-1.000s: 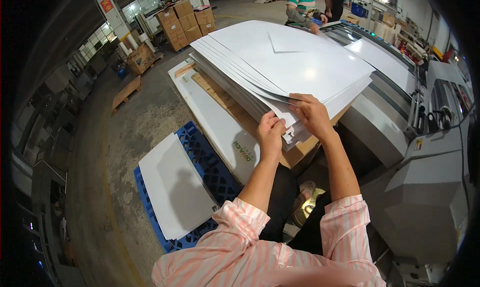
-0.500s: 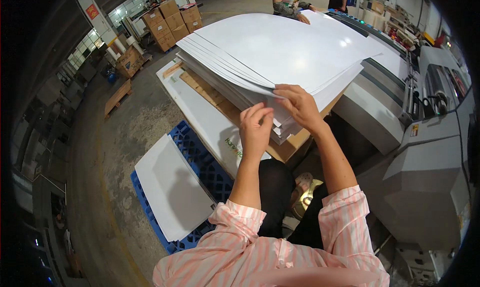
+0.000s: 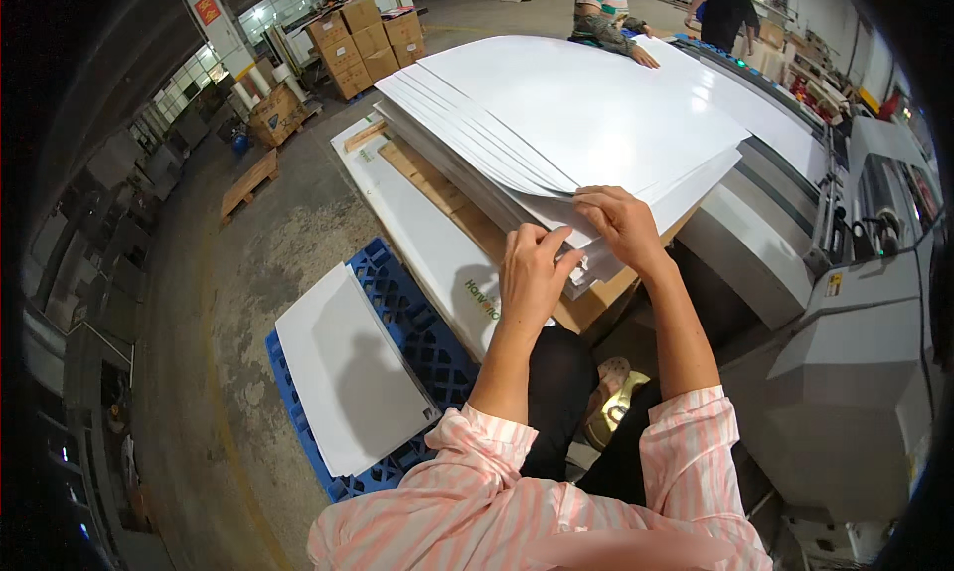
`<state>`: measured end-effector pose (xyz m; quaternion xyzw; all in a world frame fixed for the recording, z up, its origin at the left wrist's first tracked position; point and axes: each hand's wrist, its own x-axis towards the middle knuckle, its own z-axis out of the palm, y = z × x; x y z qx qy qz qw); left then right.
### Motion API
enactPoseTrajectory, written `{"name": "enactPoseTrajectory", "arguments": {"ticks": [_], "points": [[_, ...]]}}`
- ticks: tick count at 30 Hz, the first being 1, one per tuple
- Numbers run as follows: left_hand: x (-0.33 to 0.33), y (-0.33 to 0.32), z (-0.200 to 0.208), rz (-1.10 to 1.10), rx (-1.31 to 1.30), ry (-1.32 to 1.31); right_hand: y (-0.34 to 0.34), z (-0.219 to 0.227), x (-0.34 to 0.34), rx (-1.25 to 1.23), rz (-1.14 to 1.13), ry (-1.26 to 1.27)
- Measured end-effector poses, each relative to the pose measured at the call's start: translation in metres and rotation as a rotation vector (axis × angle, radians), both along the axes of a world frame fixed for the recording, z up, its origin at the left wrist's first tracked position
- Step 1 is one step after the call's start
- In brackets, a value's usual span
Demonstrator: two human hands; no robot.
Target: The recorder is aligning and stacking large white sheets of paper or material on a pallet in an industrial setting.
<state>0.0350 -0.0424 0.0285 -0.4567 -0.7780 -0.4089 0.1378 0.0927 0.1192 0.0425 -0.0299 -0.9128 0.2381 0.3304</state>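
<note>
A tall stack of large, glossy white sheets [image 3: 586, 104] stands in front of me, its upper sheets fanned in steps along the left edge. My right hand [image 3: 624, 225] is closed on the near corner of the upper sheets, thumb and fingers pinching it up a little. Just left of it, my left hand [image 3: 532, 273] is at the edge of the lower sheets, fingers bent and a gap between thumb and forefinger. Nothing shows in that gap; whether the fingertips touch the paper is hard to tell.
A blue plastic pallet [image 3: 437, 347] bearing smaller white sheets [image 3: 348, 372] lies at lower left. A grey machine [image 3: 855, 372] stands close on the right. A co-worker's hand [image 3: 644, 57] rests at the stack's far side; another person [image 3: 728, 14] stands behind. Cardboard boxes [image 3: 368, 44] are piled far left.
The view has shifted, so the scene sits lower and further right. The lifted near corner lies flatter. My left hand's fingers have come closer to the stack's edge; my right hand keeps its pinch.
</note>
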Motion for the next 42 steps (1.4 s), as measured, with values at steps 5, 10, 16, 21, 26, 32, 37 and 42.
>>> {"name": "enactPoseTrajectory", "arguments": {"ticks": [5, 10, 16, 21, 26, 32, 37, 42], "points": [[0.007, 0.021, -0.017, -0.128, 0.363, -0.335, 0.001, 0.0, 0.002, 0.109, -0.058, 0.023], [-0.009, 0.028, -0.012, -0.38, 1.037, -1.365, -0.019, 0.023, 0.006, 0.184, -0.046, 0.207], [-0.026, 0.035, -0.023, -0.476, 0.893, -1.306, -0.01, 0.019, 0.007, 0.337, -0.009, 0.224], [-0.027, 0.036, -0.026, -0.433, 0.871, -1.305, -0.008, 0.023, 0.014, 0.236, 0.017, 0.065], [-0.028, 0.035, -0.028, -0.282, 0.795, -1.274, -0.011, 0.023, 0.018, 0.277, 0.093, 0.099], [-0.024, 0.037, -0.027, -0.436, 0.91, -1.274, -0.005, 0.018, 0.013, 0.291, -0.004, 0.171], [-0.025, 0.034, -0.025, -0.363, 0.897, -1.309, -0.009, 0.019, 0.01, 0.282, -0.086, 0.204], [-0.01, 0.04, -0.018, -0.176, 0.897, -1.191, -0.002, 0.007, 0.003, 0.194, -0.033, 0.226]]}}
